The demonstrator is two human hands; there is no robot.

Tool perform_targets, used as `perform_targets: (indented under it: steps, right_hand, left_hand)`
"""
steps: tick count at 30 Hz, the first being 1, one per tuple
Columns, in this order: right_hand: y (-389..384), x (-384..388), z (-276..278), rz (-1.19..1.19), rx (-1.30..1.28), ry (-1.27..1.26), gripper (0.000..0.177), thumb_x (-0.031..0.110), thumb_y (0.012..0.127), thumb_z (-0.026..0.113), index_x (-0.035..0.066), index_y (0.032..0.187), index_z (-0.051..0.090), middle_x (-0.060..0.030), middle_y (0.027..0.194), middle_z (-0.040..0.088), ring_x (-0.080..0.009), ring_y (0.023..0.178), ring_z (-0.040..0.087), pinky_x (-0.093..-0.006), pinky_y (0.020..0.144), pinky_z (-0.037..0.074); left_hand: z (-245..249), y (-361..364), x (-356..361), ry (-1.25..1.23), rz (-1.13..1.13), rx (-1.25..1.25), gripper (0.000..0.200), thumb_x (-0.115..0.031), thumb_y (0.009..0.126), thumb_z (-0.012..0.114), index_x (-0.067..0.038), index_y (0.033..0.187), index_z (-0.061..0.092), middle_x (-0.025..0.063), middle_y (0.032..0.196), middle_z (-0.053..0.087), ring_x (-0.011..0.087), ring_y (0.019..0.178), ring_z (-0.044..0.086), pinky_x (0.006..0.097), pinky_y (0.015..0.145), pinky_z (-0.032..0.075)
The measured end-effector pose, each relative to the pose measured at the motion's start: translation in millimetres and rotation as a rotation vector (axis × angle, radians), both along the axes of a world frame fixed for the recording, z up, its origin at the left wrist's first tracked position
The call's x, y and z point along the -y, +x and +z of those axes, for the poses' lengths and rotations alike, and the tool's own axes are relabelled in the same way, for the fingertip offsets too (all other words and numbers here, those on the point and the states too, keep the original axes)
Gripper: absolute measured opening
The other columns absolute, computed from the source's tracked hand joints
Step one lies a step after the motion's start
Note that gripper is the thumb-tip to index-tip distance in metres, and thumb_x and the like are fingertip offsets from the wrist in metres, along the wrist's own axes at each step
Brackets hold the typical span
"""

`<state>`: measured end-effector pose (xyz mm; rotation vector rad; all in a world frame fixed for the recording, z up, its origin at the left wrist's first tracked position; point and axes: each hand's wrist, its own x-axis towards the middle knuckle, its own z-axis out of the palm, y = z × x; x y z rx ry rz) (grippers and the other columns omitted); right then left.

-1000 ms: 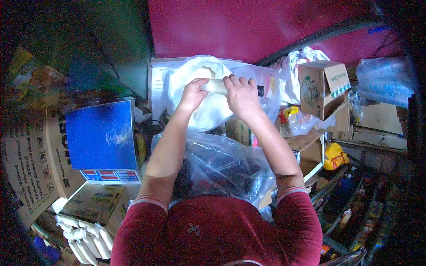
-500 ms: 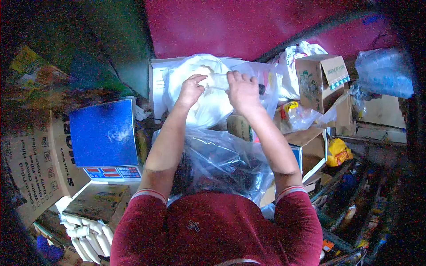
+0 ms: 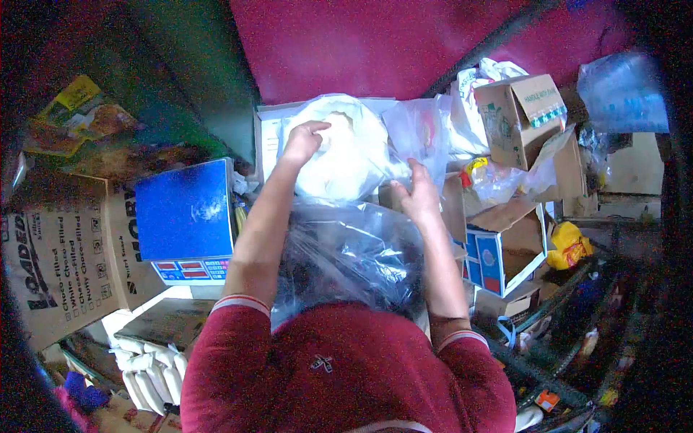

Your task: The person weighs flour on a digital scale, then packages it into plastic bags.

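A large clear bag of white powder (image 3: pixel 354 173) sits in front of me, its mouth spread wide. Over its left side is my left hand (image 3: pixel 304 142), index finger stretched toward the middle of the opening and the thumb close below. My right hand (image 3: pixel 420 193) is at the bag's lower right edge, thumb and fingers apart. Behind that hand stands a thin clear plastic bag (image 3: pixel 422 126). A big transparent plastic sheet (image 3: pixel 354 252) covers dark contents between my forearms and my body.
A blue-topped weighing scale (image 3: pixel 184 209) stands to the left, above several white filled packets (image 3: pixel 151 375). Cardboard boxes (image 3: pixel 516 119) and an open blue-and-white carton (image 3: pixel 505 245) crowd the right. A yellow packet (image 3: pixel 569 245) lies beyond them.
My right hand has moved down and right, away from the bag's opening. The left hand stays by the left side of the opening. The view has shifted slightly.
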<state>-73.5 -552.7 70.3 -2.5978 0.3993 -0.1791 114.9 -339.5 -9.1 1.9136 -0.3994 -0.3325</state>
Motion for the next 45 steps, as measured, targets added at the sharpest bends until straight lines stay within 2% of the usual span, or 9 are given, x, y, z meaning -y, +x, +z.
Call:
perform_targets:
  steps: [5,8,14,24,30,35,41,44,45]
  right_hand:
    - [-24.6,-1.3,10.4,-0.028,0.051,0.09,0.061,0.024,0.073,0.069,-0.001,0.123,0.045,-0.0234,0.116,0.052,-0.0383,0.106,0.052,-0.0422,0.09,0.042]
    - [-37.9,-9.4,20.6,-0.05,0.067,0.119,0.061,0.023,0.074,0.069,-0.002,0.123,0.045,-0.0237,0.118,0.051,-0.0378,0.107,0.052,-0.041,0.092,0.041]
    - [-52.4,-18.8,36.1,-0.054,0.065,0.147,0.061,0.024,0.075,0.069,-0.003,0.124,0.044,-0.0237,0.12,0.051,-0.0353,0.108,0.052,-0.0388,0.092,0.042]
    - [-28.6,-43.3,53.1,0.105,0.208,0.169,0.058,0.019,0.077,0.067,0.001,0.127,0.044,-0.0205,0.12,0.053,-0.0293,0.103,0.055,-0.0365,0.087,0.043]
    - [4.0,-33.7,25.7,0.086,0.088,0.174,0.063,0.025,0.076,0.068,-0.003,0.126,0.042,-0.0254,0.122,0.048,-0.037,0.111,0.05,-0.0397,0.093,0.04]
    - [47.4,-15.4,-34.9,0.034,-0.161,-0.017,0.062,0.03,0.075,0.068,0.002,0.125,0.042,-0.0209,0.118,0.052,-0.0343,0.111,0.05,-0.0429,0.09,0.042]
    - [109.8,-25.7,-137.7,0.128,-0.509,-0.239,0.055,0.028,0.077,0.065,0.007,0.122,0.043,-0.0106,0.115,0.052,-0.0271,0.109,0.05,-0.0473,0.089,0.039]
    - [138.7,-31.4,-180.6,0.187,-0.624,-0.23,0.054,0.027,0.077,0.064,0.008,0.122,0.042,-0.0104,0.115,0.051,-0.0266,0.111,0.049,-0.0482,0.09,0.037]
    - [145.7,-32.7,-190.2,0.206,-0.61,-0.236,0.046,0.023,0.08,0.058,0.007,0.121,0.044,-0.0104,0.116,0.051,-0.0253,0.111,0.048,-0.0475,0.09,0.035]
  left_hand:
    - [65.9,-2.7,-21.3,-0.209,-0.113,-0.301,0.049,0.002,0.067,0.048,-0.003,0.113,0.061,0.0077,0.111,0.061,0.0146,0.079,0.059,0.0271,0.08,0.046]
    - [80.6,0.7,-31.1,-0.106,-0.075,-0.102,0.048,0.004,0.067,0.047,0.0,0.113,0.06,0.011,0.109,0.062,0.015,0.079,0.06,0.0273,0.074,0.048]
    - [149.1,-11.1,-75.5,-0.237,-0.142,-0.143,0.051,0.001,0.066,0.05,0.001,0.116,0.058,0.009,0.096,0.064,0.0117,0.07,0.057,0.0245,0.071,0.047]
    - [220.6,-38.4,-154.9,-0.266,-0.035,-0.204,0.052,0.001,0.064,0.053,0.003,0.116,0.057,0.01,0.112,0.06,0.0141,0.093,0.056,0.0241,0.082,0.043]
    - [203.3,-28.9,-135.4,-0.384,0.044,-0.266,0.052,0.001,0.066,0.053,0.003,0.119,0.055,0.0101,0.112,0.06,0.0137,0.09,0.057,0.0245,0.079,0.044]
    - [121.0,-0.8,-87.3,-0.675,0.185,-0.397,0.049,0.007,0.069,0.052,0.005,0.118,0.053,0.013,0.098,0.063,0.0142,0.073,0.06,0.0241,0.069,0.049]
    - [39.5,16.4,-53.4,-0.503,0.283,-0.406,0.044,0.002,0.072,0.053,0.003,0.116,0.056,0.013,0.096,0.063,0.0126,0.071,0.059,0.0252,0.073,0.046]
    - [30.0,17.0,-54.8,-0.309,0.257,-0.383,0.042,0.003,0.077,0.05,0.003,0.118,0.055,0.0101,0.114,0.058,0.0128,0.08,0.058,0.025,0.075,0.046]
    - [26.3,18.2,-54.4,-0.365,0.279,-0.361,0.04,0.002,0.075,0.053,0.002,0.115,0.058,0.0102,0.1,0.061,0.0118,0.072,0.058,0.0243,0.073,0.045]
